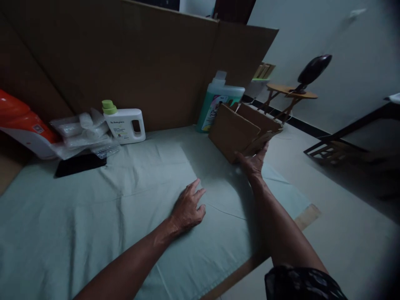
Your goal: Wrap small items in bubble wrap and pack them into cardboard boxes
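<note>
My right hand (254, 161) grips the near edge of an open-topped cardboard box (233, 127), thumb on one side and fingers round the other. The box is tilted at the right part of the cloth-covered table (150, 175). Just behind it stands a teal bottle (210, 104) with a clear cap, partly hidden by the box. My left hand (189, 206) rests on or just above the pale green cloth, fingers apart, holding nothing. What lies inside the box is hidden from this angle.
A large cardboard panel (150, 62) stands behind the table. Leftward are a white bottle with a green cap (121, 125), plastic-wrapped white items (84, 131), a black flat object (80, 165) and an orange-and-white bottle (25, 125). A small wooden table (281, 90) holds a dark fan-like object (314, 68).
</note>
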Motion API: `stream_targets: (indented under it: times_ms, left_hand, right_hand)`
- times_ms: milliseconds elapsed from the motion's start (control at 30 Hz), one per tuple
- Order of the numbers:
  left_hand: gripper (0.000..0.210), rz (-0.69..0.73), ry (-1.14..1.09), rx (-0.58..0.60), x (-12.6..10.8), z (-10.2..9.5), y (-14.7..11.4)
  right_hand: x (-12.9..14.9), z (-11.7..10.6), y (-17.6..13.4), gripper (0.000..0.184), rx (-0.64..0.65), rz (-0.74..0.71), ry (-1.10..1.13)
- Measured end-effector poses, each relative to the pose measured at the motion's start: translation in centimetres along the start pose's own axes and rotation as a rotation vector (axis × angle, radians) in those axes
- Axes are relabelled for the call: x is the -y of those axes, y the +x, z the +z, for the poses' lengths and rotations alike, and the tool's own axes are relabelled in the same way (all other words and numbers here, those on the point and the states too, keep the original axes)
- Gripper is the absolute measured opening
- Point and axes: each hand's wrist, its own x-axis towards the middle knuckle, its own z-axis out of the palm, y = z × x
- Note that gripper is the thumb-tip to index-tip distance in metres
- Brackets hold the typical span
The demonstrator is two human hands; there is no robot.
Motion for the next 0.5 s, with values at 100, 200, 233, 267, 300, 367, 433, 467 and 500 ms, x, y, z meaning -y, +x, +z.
stream_targets:
  times_ms: [100,200,233,267,300,367,433,467,500]
  left_hand:
    - [0.055,-0.011,0.005,0.004,-0.2,0.0,0.0]
    - [0.054,-0.018,0.004,0.003,-0.3,-0.1,0.0]
    - [0.053,-0.016,0.003,0.001,-0.3,-0.1,0.0]
    - [0.053,-0.014,0.004,-0.003,-0.4,-0.1,0.0]
    - [0.052,-0.012,0.004,-0.007,-0.4,0.0,0.0]
    - [0.050,-0.010,0.006,-0.011,-0.4,0.0,0.0]
    - [0.048,-0.013,0.009,-0.013,-0.4,0.0,-0.1]
    - [0.048,-0.013,0.011,-0.014,-0.3,0.1,-0.1]
    - [0.048,-0.013,0.013,-0.015,-0.3,0.1,-0.1]
  right_hand:
    - [0.0,0.4,0.1,0.125,-0.071,0.087,0.038]
    - [0.5,0.4,-0.2,0.124,-0.078,0.082,0.056]
    - [0.8,0.4,-0.3,0.123,-0.078,0.082,0.056]
    - [1.1,0.4,-0.4,0.123,-0.078,0.093,0.052]
    - [1.4,0.4,-0.4,0.124,-0.077,0.116,0.043]
    - [1.9,0.4,-0.5,0.125,-0.076,0.174,0.018]
    - [2.2,0.5,-0.6,0.128,-0.076,0.224,-0.011]
    - [2.2,0.6,-0.6,0.129,-0.073,0.237,-0.025]
    - [2.2,0.6,-0.6,0.130,-0.064,0.243,-0.036]
